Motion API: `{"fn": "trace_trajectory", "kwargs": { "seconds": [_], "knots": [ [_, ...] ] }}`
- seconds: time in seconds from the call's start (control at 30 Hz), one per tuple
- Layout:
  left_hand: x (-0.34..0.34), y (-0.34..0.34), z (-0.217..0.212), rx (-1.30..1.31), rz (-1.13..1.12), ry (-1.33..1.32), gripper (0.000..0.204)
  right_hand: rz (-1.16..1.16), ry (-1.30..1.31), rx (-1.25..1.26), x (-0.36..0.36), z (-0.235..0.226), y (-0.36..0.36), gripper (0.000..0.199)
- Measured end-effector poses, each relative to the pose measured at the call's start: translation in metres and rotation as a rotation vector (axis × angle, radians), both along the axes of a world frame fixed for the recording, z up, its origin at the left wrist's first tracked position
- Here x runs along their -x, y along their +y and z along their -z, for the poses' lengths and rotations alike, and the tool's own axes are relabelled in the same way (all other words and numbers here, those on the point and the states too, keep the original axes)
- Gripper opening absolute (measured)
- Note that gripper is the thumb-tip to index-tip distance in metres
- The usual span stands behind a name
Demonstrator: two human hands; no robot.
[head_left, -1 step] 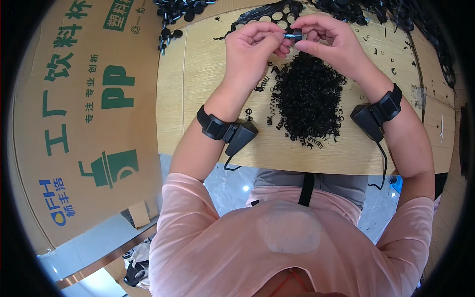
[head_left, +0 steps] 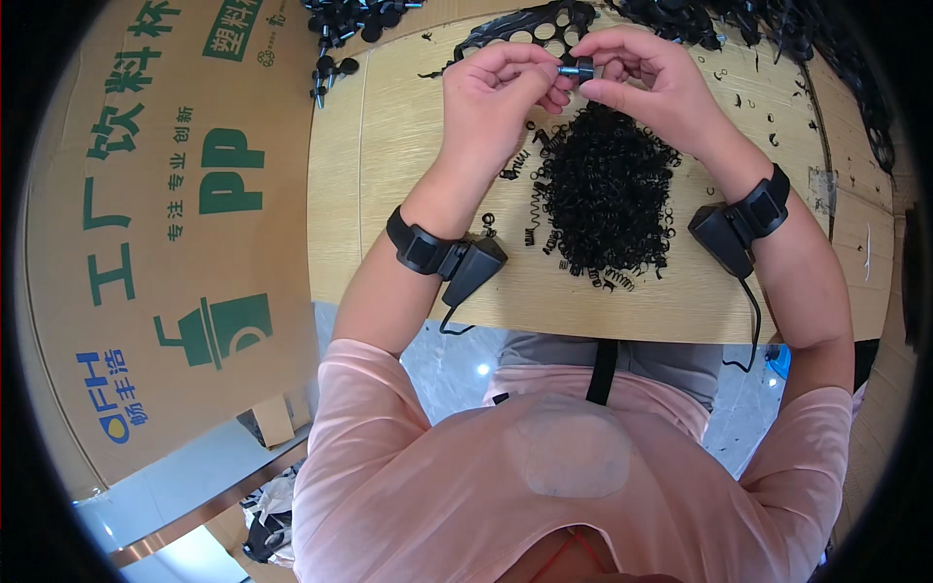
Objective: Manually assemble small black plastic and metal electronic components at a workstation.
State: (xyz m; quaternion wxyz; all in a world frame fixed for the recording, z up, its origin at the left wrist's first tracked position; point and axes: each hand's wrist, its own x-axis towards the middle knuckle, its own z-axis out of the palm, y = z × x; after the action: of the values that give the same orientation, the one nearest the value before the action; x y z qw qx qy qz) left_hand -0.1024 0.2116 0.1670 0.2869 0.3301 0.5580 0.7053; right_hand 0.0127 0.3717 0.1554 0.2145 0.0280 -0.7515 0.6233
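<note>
Near the worktop's [head_left: 389, 146] far edge, left fingers [head_left: 532, 85] pinch the crosswise bolt's [head_left: 584, 69] shank [head_left: 566, 70], right fingers [head_left: 610, 94] its black head.

A person [head_left: 680, 505] in a pink shirt [head_left: 418, 457] sits at a wooden table [head_left: 418, 223], both forearms stretched forward. At the far side, the left hand [head_left: 501, 87] pinches the metal end of a small black-headed stud [head_left: 585, 68], while the right hand [head_left: 641, 78] curls its fingers around the dark head. Just this side of the hands I see a heap of curly black shavings [head_left: 612, 194]. More black knobs [head_left: 340, 19] lie at the far left edge, near a black sheet [head_left: 530, 29] full of round holes. A green-printed cardboard box [head_left: 282, 194] stands to the left; black devices [head_left: 753, 209] are strapped to both wrists.
</note>
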Motion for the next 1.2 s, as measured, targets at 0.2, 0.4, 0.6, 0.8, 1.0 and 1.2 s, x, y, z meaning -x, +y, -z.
{"fn": "trace_trajectory", "kwargs": {
  "seconds": [0.2, 0.4, 0.6, 0.8, 1.0, 1.2],
  "knots": [
    [-0.002, 0.000, -0.001, 0.041, -0.010, 0.021, 0.013, 0.009, 0.004, -0.068, -0.001, -0.001, 0.000, 0.027],
    [-0.005, 0.001, -0.002, 0.048, -0.027, 0.128, 0.016, 0.021, 0.000, -0.012, 0.001, 0.002, -0.001, 0.027],
    [-0.006, 0.001, 0.000, -0.033, -0.012, 0.179, 0.017, -0.036, -0.048, 0.145, 0.000, -0.003, 0.001, 0.026],
    [-0.004, 0.003, 0.002, -0.084, -0.114, 0.336, 0.017, -0.094, -0.057, 0.135, 0.000, -0.002, 0.008, 0.026],
    [-0.002, -0.003, 0.004, -0.064, -0.111, 0.464, 0.015, -0.014, -0.008, 0.108, 0.002, 0.001, 0.004, 0.026],
    [0.005, -0.009, -0.002, -0.090, 0.165, 0.731, 0.011, 0.009, 0.043, 0.157, 0.002, 0.001, 0.007, 0.028]
  ]
}}
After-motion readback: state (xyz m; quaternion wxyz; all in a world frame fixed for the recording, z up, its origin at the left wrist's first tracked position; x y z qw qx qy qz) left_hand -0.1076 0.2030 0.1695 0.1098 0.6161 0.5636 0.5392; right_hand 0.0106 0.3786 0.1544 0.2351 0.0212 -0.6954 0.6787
